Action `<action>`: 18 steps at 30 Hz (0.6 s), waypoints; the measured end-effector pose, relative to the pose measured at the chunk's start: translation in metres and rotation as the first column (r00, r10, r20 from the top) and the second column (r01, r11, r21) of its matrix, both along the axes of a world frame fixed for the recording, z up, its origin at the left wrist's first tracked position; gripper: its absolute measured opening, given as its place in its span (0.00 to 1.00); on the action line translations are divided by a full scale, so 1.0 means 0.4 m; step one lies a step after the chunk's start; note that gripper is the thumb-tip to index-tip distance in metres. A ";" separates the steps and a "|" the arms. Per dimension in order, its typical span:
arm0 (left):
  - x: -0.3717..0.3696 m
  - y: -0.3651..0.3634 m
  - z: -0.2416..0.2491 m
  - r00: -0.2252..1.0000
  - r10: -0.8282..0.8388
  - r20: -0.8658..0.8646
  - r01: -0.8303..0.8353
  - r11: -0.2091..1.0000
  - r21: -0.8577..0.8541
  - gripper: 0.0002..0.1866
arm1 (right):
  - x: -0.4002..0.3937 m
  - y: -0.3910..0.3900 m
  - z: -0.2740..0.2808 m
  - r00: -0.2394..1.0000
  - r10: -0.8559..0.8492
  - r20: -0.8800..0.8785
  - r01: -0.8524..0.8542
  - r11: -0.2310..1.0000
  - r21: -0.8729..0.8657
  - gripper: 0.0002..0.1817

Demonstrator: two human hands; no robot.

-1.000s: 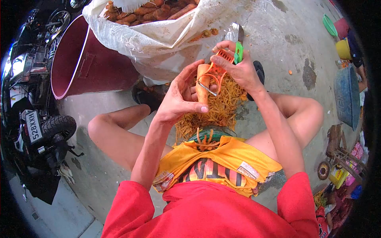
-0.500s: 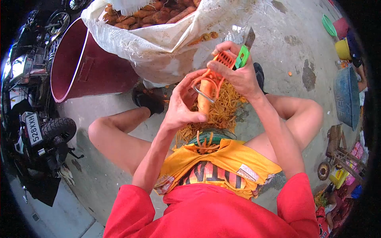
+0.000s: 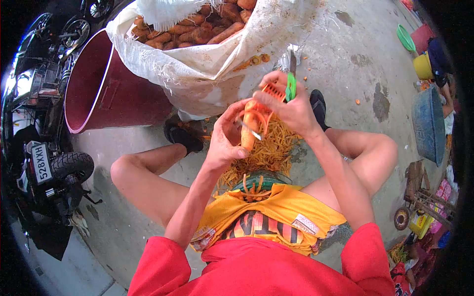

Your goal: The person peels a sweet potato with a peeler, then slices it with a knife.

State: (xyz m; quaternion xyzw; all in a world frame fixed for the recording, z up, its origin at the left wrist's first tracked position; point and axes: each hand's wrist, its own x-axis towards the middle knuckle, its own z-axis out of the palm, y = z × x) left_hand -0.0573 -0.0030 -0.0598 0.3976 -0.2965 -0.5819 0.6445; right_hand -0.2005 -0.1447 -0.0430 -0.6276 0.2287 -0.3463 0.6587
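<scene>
Change: compared with half a second back, the peeler (image 3: 269,98) has been slid a bit lower along the carrot (image 3: 248,129), and the knife blade is now seen pointing straight up rather than tilted.
Left hand (image 3: 224,140): curled round the carrot, thumb pressed near its lower end, centre of the frame.
Right hand (image 3: 291,111): closed on the orange peeler, with a green-handled knife (image 3: 292,74) gripped alongside it.
Textures: thin stringy orange peels (image 3: 266,150) are piled on the rough concrete floor (image 3: 345,54); a woven white sack (image 3: 197,64) of knobbly carrots is seen at upper centre, a smooth maroon tub (image 3: 94,79) to its left.
Writing: "528XXH" can be read on the motorbike plate (image 3: 43,161), left edge.
</scene>
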 end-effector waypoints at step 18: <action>0.014 0.000 0.013 1.000 -0.022 0.004 0.022 1.000 -0.012 0.69 | -0.014 -0.019 0.009 0.981 -0.042 -0.191 0.019 0.993 -0.121 0.12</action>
